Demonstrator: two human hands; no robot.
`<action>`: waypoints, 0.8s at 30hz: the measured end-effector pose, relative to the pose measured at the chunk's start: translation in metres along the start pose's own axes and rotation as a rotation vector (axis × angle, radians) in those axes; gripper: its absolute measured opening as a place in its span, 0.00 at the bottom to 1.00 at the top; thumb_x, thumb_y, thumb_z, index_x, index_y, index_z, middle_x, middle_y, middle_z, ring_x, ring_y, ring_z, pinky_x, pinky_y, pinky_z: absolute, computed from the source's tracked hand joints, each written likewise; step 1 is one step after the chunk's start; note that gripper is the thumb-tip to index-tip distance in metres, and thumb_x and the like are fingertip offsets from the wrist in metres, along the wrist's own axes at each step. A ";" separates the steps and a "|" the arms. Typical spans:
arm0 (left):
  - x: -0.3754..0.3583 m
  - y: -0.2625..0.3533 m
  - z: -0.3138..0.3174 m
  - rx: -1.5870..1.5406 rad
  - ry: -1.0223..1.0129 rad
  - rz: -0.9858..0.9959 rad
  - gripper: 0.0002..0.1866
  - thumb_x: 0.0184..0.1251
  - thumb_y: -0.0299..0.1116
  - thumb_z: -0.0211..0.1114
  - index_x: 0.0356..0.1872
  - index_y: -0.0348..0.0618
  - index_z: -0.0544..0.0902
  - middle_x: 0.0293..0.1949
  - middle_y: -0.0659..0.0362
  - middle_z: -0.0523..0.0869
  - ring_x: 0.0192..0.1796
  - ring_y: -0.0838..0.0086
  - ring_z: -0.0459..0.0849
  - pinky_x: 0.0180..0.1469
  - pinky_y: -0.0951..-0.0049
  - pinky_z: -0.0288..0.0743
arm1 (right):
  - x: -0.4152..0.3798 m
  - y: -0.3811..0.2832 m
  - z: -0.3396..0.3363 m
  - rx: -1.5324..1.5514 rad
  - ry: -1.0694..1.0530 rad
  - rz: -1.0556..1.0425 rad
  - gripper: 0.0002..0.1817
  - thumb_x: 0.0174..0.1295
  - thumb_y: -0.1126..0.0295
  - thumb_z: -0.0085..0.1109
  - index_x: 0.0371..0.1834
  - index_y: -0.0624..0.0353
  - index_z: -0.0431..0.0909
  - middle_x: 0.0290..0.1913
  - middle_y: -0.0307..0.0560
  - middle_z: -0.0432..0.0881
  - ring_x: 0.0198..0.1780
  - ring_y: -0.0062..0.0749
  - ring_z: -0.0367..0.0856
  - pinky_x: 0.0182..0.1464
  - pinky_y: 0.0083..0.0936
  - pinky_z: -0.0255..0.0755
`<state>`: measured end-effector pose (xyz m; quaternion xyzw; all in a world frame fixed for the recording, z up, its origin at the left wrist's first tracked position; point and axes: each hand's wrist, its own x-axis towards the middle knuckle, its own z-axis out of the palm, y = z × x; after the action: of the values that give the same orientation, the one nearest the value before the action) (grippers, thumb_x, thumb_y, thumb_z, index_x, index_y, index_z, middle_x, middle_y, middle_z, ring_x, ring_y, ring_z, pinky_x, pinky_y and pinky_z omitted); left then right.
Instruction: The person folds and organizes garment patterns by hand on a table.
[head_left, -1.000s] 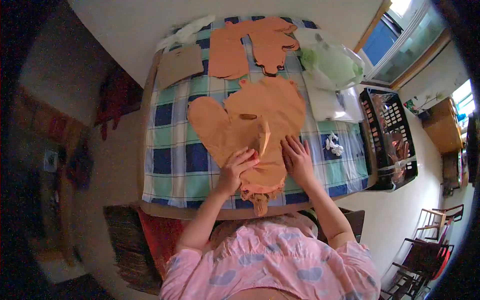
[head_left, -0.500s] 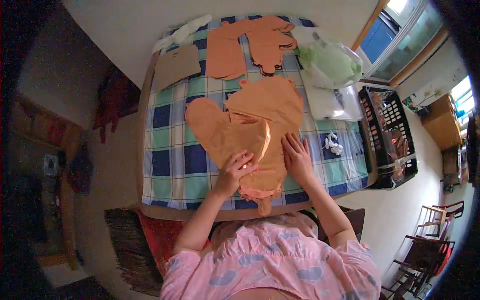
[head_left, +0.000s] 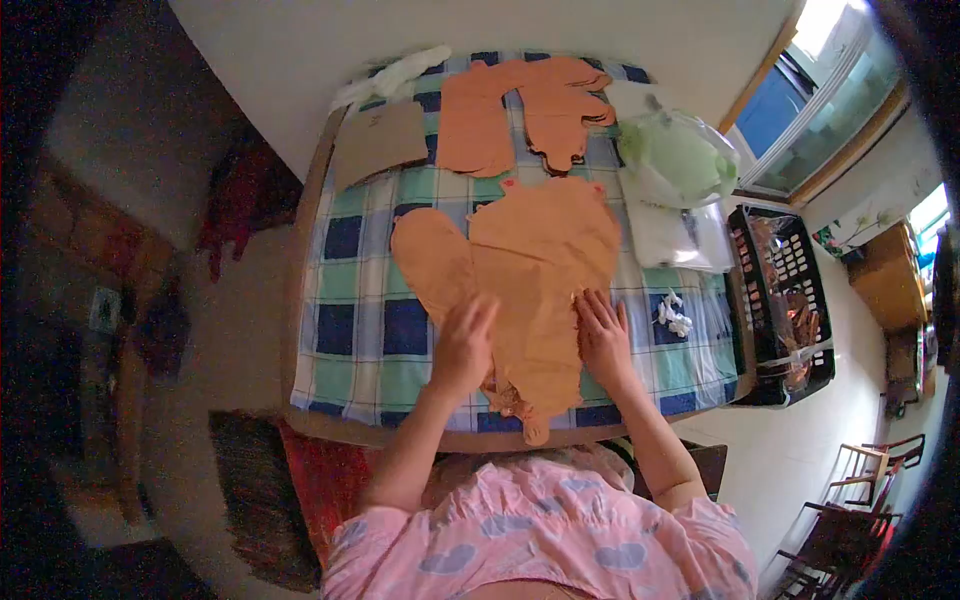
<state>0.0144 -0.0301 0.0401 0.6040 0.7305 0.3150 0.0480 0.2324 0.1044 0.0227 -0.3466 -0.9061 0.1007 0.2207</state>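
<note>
A large flat orange-tan piece (head_left: 545,260), thin like foil or paper, lies on the checked tablecloth (head_left: 345,385) in front of me. Its rounded lobe (head_left: 432,258) reaches to the upper left and a small knob sits at its bottom edge. On the left side of the piece is my left hand (head_left: 466,345), blurred, so its fingers cannot be made out. My right hand (head_left: 603,335) rests on the right edge with its fingers apart. Behind lie stacked orange pieces (head_left: 475,125) of similar material.
A brown cardboard sheet (head_left: 380,145) and white material (head_left: 400,78) lie at the back left. At the right are a green-and-white plastic bag (head_left: 675,155), clear plastic sleeves (head_left: 680,235) and small white bits (head_left: 673,315). A black crate (head_left: 785,300) stands beyond the table edge.
The fold with the shiny opening in the middle of the piece now lies flat. My left hand has become blurred, while my right hand stays on the right edge. The whole view has shifted slightly.
</note>
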 end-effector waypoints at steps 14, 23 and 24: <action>0.067 -0.010 0.071 0.279 -0.098 0.058 0.36 0.62 0.56 0.56 0.69 0.51 0.62 0.72 0.45 0.53 0.74 0.50 0.48 0.70 0.43 0.44 | -0.005 0.017 0.016 -0.018 -0.014 -0.014 0.28 0.57 0.70 0.55 0.65 0.50 0.68 0.69 0.44 0.65 0.72 0.38 0.58 0.70 0.55 0.46; 0.066 -0.006 0.066 0.271 -0.104 0.058 0.37 0.63 0.56 0.55 0.70 0.52 0.60 0.71 0.44 0.55 0.74 0.50 0.48 0.71 0.43 0.42 | 0.025 0.020 -0.002 0.012 0.208 0.243 0.16 0.58 0.67 0.57 0.49 0.59 0.76 0.46 0.55 0.76 0.49 0.54 0.73 0.51 0.42 0.69; 0.065 -0.006 0.065 0.277 -0.114 0.056 0.37 0.63 0.56 0.55 0.70 0.52 0.60 0.71 0.44 0.55 0.74 0.50 0.47 0.71 0.44 0.41 | 0.029 0.024 0.000 -0.007 0.215 0.240 0.15 0.57 0.65 0.58 0.46 0.59 0.76 0.44 0.55 0.76 0.48 0.53 0.73 0.48 0.43 0.69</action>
<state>0.0211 0.0553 0.0050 0.6420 0.7459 0.1775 -0.0034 0.2269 0.1414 0.0246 -0.4620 -0.8297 0.0856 0.3013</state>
